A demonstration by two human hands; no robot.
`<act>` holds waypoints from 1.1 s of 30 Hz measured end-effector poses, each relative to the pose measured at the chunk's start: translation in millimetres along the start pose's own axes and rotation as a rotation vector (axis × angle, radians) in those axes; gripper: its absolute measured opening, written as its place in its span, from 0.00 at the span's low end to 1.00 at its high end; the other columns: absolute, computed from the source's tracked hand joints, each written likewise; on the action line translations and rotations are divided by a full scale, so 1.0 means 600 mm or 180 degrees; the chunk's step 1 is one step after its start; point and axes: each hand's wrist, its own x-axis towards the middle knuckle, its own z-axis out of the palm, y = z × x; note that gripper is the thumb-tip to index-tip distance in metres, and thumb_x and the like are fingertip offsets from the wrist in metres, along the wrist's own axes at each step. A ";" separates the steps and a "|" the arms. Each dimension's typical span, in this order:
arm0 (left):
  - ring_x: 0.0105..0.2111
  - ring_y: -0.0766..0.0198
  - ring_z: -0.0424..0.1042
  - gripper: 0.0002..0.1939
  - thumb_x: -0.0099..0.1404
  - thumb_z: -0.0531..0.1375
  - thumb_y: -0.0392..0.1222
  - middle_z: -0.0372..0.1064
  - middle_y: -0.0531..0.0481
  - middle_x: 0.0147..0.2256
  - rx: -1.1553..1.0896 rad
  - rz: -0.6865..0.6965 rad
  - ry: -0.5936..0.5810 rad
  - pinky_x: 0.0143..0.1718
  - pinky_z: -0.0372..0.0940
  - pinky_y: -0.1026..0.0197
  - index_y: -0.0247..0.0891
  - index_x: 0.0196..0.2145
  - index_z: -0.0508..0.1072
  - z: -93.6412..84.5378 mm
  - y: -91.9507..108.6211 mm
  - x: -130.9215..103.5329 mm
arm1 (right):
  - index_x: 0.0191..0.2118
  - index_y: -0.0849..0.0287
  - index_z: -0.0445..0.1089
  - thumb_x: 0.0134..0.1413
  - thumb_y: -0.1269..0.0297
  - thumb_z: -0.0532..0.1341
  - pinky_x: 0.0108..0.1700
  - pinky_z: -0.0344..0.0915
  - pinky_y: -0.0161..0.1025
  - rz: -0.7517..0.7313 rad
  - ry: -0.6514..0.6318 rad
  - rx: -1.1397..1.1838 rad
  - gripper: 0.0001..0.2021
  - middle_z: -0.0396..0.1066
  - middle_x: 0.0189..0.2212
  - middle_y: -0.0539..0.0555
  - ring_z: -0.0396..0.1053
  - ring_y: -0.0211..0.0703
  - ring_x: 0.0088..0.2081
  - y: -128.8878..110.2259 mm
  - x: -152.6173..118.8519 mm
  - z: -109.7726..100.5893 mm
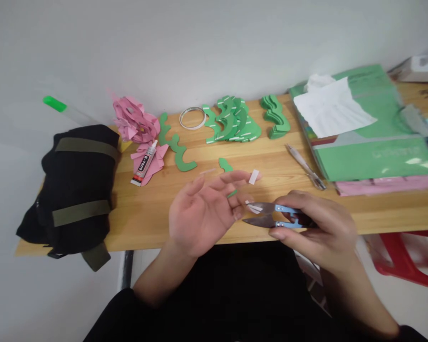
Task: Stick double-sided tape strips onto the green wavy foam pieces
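Note:
My left hand [207, 213] is palm up above the table, its index finger stretched out and the other fingers partly bent. A small white strip of tape [254, 177] clings to its index fingertip. My right hand [316, 228] grips blue-handled thread snips [287, 209], their blades apart and pointing at my left fingers. Another narrow white strip [255, 207] lies along the upper blade; whether it sticks to the blade or a finger I cannot tell. Beyond my left hand is a green leaf-shaped cutout [225, 165], partly hidden by the fingers.
Along the wall lie pink paper pieces [135, 121], a tape roll [193, 118], green cutouts with white strips [235, 118] and a green stack [275, 116]. A glue tube [144, 164] rests on pink paper. A black bag [80, 190], pen [306, 166] and green folder [374, 156] flank them.

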 end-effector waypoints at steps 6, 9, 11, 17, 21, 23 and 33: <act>0.27 0.64 0.66 0.26 0.66 0.49 0.60 0.73 0.43 0.45 0.0686 0.0478 -0.0056 0.30 0.62 0.58 0.39 0.43 0.77 -0.010 0.008 -0.001 | 0.37 0.54 0.71 0.57 0.59 0.66 0.23 0.63 0.35 0.0130 0.0043 -0.0049 0.07 0.71 0.22 0.48 0.67 0.38 0.20 0.000 -0.002 -0.011; 0.33 0.60 0.70 0.26 0.68 0.48 0.60 0.71 0.43 0.49 0.1470 0.1176 0.0104 0.35 0.66 0.55 0.40 0.44 0.77 -0.020 0.015 -0.002 | 0.38 0.55 0.69 0.58 0.58 0.65 0.23 0.63 0.35 0.0058 -0.0057 -0.0264 0.08 0.72 0.23 0.49 0.67 0.37 0.21 -0.002 -0.002 -0.018; 0.41 0.55 0.71 0.27 0.68 0.49 0.63 0.68 0.44 0.54 0.2251 0.1863 0.0212 0.43 0.67 0.51 0.42 0.43 0.78 -0.026 0.020 -0.004 | 0.38 0.56 0.68 0.60 0.57 0.63 0.24 0.63 0.35 -0.0020 -0.0141 -0.0426 0.08 0.73 0.24 0.50 0.67 0.37 0.21 -0.003 -0.002 -0.023; 0.63 0.48 0.56 0.30 0.70 0.44 0.65 0.57 0.48 0.64 0.4130 0.2321 -0.0192 0.62 0.55 0.44 0.47 0.50 0.76 -0.031 0.031 -0.022 | 0.39 0.60 0.68 0.60 0.57 0.63 0.25 0.63 0.34 -0.0115 -0.0277 -0.0806 0.11 0.72 0.24 0.51 0.69 0.37 0.22 -0.005 -0.003 -0.032; 0.63 0.47 0.57 0.30 0.70 0.42 0.64 0.54 0.49 0.66 0.4636 0.2362 -0.0308 0.64 0.52 0.44 0.47 0.50 0.76 -0.027 0.031 -0.028 | 0.38 0.61 0.68 0.61 0.56 0.63 0.25 0.63 0.33 -0.0146 -0.0318 -0.0878 0.12 0.73 0.25 0.52 0.70 0.36 0.23 -0.005 0.000 -0.032; 0.63 0.47 0.59 0.29 0.70 0.42 0.64 0.54 0.52 0.66 0.4821 0.2503 -0.0244 0.64 0.52 0.44 0.49 0.50 0.75 -0.026 0.029 -0.028 | 0.38 0.61 0.68 0.61 0.56 0.63 0.25 0.63 0.33 -0.0136 -0.0319 -0.0904 0.12 0.73 0.24 0.52 0.70 0.36 0.23 -0.006 0.002 -0.031; 0.63 0.46 0.58 0.28 0.69 0.43 0.65 0.53 0.54 0.67 0.5358 0.2949 -0.0176 0.66 0.48 0.39 0.49 0.46 0.76 -0.027 0.022 -0.027 | 0.37 0.60 0.70 0.61 0.56 0.63 0.24 0.61 0.34 0.0052 -0.0304 -0.1005 0.11 0.72 0.23 0.50 0.69 0.37 0.21 -0.007 0.001 -0.031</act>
